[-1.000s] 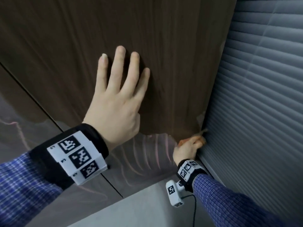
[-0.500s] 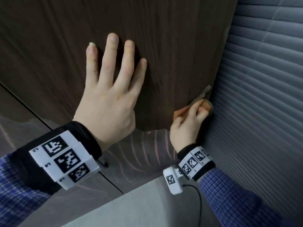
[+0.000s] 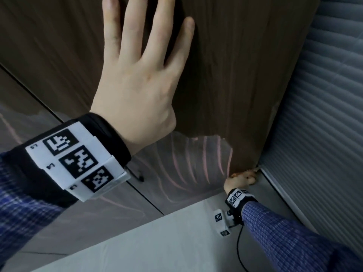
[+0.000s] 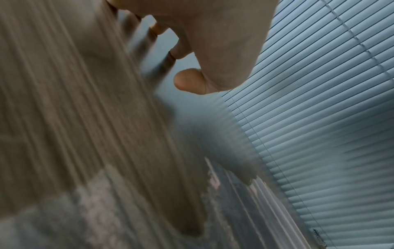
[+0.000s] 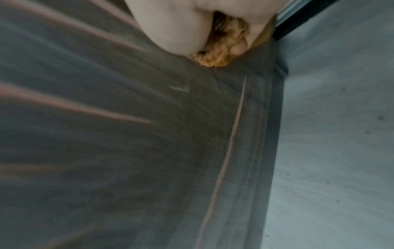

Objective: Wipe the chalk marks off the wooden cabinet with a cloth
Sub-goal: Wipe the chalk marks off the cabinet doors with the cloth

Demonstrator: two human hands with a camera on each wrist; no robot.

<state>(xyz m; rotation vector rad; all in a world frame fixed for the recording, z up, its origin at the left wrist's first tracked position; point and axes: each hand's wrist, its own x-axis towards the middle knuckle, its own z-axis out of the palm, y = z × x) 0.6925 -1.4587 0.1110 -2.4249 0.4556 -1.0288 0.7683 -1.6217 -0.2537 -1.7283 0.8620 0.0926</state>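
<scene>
The dark wooden cabinet (image 3: 235, 65) fills the head view, its upper part clean. Low down a greyish patch carries pink chalk marks (image 3: 204, 160), seen as streaks (image 5: 85, 107) from the right wrist. My left hand (image 3: 137, 75) lies flat on the door with straight, spread fingers (image 4: 181, 50). My right hand (image 3: 242, 178) is down at the cabinet's lower right corner, gripping a bunched orange cloth (image 5: 215, 57) against the wood. Only an edge of the cloth (image 3: 234, 175) shows in the head view.
Grey slatted blinds (image 3: 324, 114) stand close along the cabinet's right edge. A seam between two doors (image 3: 49, 107) runs diagonally at left. Pale floor (image 3: 157, 242) lies below the cabinet. A cable (image 3: 238, 246) hangs from my right wrist camera.
My right hand has dropped with the cloth from mid-height on the right edge down to the bottom corner. My left hand has stayed flat on the door.
</scene>
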